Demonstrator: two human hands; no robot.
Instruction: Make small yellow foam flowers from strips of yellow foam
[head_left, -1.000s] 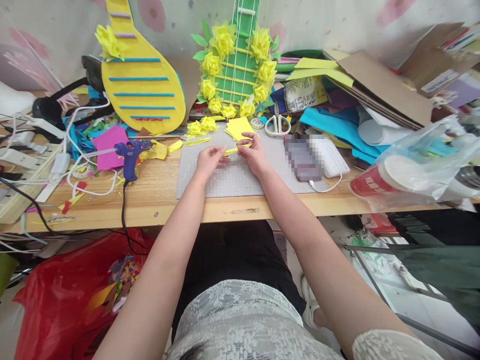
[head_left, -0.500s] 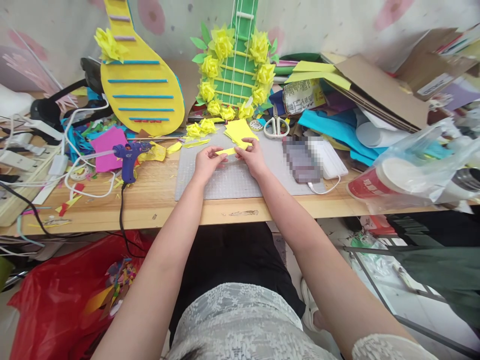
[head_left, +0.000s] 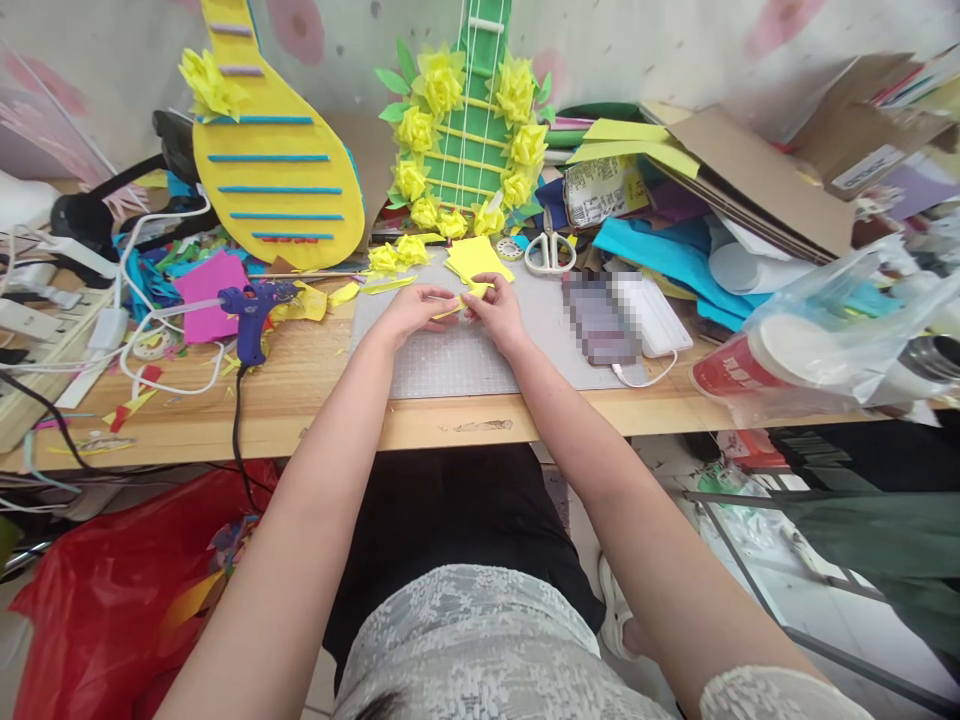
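Fingers (head_left: 435, 291) of the left hand (head_left: 406, 312) part slightly at the left end of a yellow paper strip (head_left: 477, 292); whether they grip it I cannot tell. The right hand (head_left: 499, 314) pinches the strip above the grey mat (head_left: 450, 372), partly hiding it. Behind, a yellow instrument (head_left: 277, 174) and a green instrument (head_left: 452, 146) are cut off above.

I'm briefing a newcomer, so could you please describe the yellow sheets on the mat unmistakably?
On the wooden table lies a grey mat. Near its far edge, just beyond the right hand, sit the yellow sheets: flat and straight-edged, unlike the ruffled yellow flowers to their left.
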